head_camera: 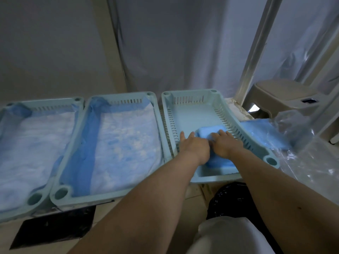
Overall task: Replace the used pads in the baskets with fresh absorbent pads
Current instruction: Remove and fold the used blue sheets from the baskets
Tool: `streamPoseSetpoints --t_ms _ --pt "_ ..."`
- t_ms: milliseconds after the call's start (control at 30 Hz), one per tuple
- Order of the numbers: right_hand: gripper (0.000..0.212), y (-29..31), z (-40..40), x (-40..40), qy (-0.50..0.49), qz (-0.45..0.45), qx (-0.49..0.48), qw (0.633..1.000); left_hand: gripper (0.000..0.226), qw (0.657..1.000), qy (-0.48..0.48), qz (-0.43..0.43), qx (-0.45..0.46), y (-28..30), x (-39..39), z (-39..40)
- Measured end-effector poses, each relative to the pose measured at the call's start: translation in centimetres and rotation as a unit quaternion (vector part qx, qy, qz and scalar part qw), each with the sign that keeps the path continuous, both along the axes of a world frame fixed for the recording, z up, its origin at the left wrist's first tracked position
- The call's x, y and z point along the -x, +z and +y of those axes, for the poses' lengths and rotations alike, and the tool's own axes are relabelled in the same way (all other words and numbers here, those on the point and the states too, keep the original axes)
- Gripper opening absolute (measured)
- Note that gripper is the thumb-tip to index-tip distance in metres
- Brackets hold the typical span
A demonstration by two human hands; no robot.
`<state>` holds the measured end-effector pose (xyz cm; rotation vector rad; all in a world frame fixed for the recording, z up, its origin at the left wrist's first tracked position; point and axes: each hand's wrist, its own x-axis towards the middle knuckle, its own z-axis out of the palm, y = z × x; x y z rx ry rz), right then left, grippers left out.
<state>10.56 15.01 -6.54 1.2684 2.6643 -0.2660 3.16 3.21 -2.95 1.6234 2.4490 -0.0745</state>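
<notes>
Three pale-blue plastic baskets with slotted walls sit side by side. The left basket (22,143) and middle basket (117,140) each hold a spread, mottled blue-white pad. In the right basket (192,110), at 5 o'clock of its smooth bare floor, lies a folded blue pad (211,132), soft and thick. Both hands lie on it: left hand (195,148) and right hand (226,143), fingers nearly straight, pressing flat.

The three slotted plastic baskets (192,109) are pale teal. The folded pad (211,132) is plain sky blue. The spread pads (124,136) show mottled white on blue.
</notes>
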Motion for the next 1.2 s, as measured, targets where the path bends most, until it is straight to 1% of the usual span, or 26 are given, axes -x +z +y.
streamPoseSetpoints --t_ms 100,167,267,467,600,667,733,833,933,1067,1200 --pt "0.034 1.7 -2.3 1.6 -0.031 0.094 -0.083 0.992 0.03 0.994 0.029 0.029 -0.1 1.4 1.0 -1.8" --pt "0.029 3.1 -4.5 3.2 -0.02 0.141 -0.105 0.984 0.028 0.989 0.048 0.034 -0.133 2.2 1.8 -3.3" --pt "0.022 4.8 -8.3 5.5 0.023 0.187 -0.111 0.976 0.029 0.985 0.07 0.004 -0.16 2.9 3.1 -6.5" --pt "0.02 5.9 -14.2 8.8 0.089 0.203 -0.077 0.972 0.03 0.979 0.125 -0.023 -0.161 3.0 5.8 -12.3" --pt "0.022 5.9 -17.9 11.1 0.118 0.192 -0.048 0.973 0.042 0.979 0.147 -0.043 -0.135 2.6 8.0 -16.0" --pt "0.022 5.7 -19.3 12.1 0.122 0.19 -0.025 0.974 0.047 0.981 0.151 -0.038 -0.112 2.4 8.9 -17.5" --pt "0.02 5.5 -20.9 13.1 0.127 0.185 0.009 0.974 0.046 0.982 0.165 -0.026 -0.091 2.2 9.7 -19.1" --pt "0.013 5.1 -23.3 14.7 0.14 0.157 0.069 0.975 0.036 0.976 0.209 0.015 -0.061 2.2 11.1 -21.3" --pt "0.019 4.6 -25.7 16.3 0.151 0.116 0.13 0.973 0.023 0.963 0.256 0.071 -0.039 2.3 12.6 -22.8" --pt "0.029 4.4 -28.1 17.8 0.155 0.083 0.187 0.966 0.026 0.952 0.288 0.096 -0.048 2.4 14.6 -24.3" --pt "0.028 4.3 -29.4 19.4 0.093 0.123 0.293 0.944 0.034 0.946 0.305 0.089 -0.07 2.2 16.3 -25.5"
